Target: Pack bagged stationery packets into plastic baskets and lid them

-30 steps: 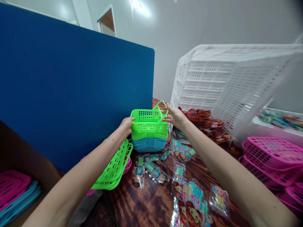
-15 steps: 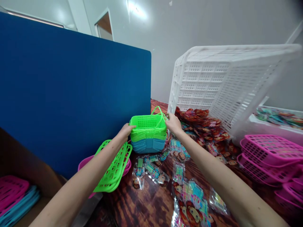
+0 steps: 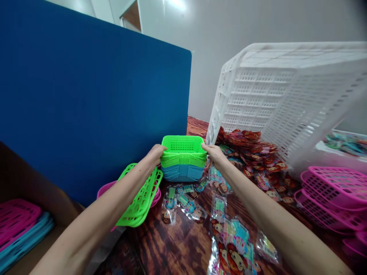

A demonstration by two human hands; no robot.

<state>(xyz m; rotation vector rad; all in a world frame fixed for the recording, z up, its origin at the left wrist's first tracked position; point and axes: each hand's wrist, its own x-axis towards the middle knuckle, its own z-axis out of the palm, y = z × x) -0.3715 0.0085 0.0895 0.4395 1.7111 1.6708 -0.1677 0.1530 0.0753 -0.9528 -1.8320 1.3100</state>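
Note:
A stack of small plastic baskets (image 3: 183,158) stands on the wooden table, green ones nested on top of blue ones. My left hand (image 3: 156,152) grips the left rim of the top green basket. Pressed against the right rim of that basket is my right hand (image 3: 213,152). The top basket sits low in the stack and its handles are folded down out of sight.
Green flat lids (image 3: 140,198) lean on a pink basket at the left. A blue partition (image 3: 86,103) stands behind. A tipped white crate (image 3: 286,95) spills packets (image 3: 252,149). Loose toy packets (image 3: 226,229) lie in front. Pink baskets (image 3: 332,194) sit right. Pink and blue lids (image 3: 20,229) lie far left.
The top green basket has gone down into the stack and its raised handle has dropped flat. Both hands followed it down and stay on its rim.

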